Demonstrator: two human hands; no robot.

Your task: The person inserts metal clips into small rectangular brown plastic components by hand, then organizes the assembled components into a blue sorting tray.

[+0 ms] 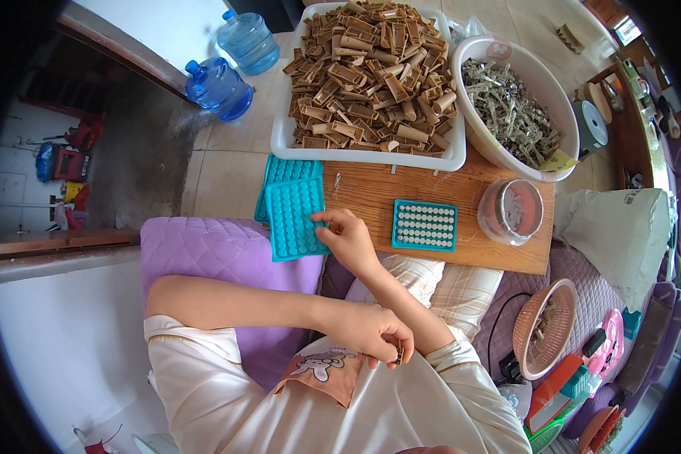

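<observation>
My arms cross in front of me. My left hand [371,333] is closed near my chest, around a small dark and gold-coloured piece [399,353] mostly hidden by the fingers. My right hand [346,236] reaches out to the upper teal tray [295,212], which has rows of round cells. Its thumb and forefinger are pinched at the tray's right side; anything between them is too small to tell. Under that tray lies a second teal tray [262,204], partly covered. To the right, on the wooden table, a smaller teal tray [424,246] holds rows of round whitish pieces.
A white bin [280,136] heaped with brown plastic casings stands at the back. Beside it is a white basin [570,140] of silvery metallic strips. A clear jar [511,212] sits at the table's right end. A pink basket [564,321] and blue water bottles [223,89] are farther out.
</observation>
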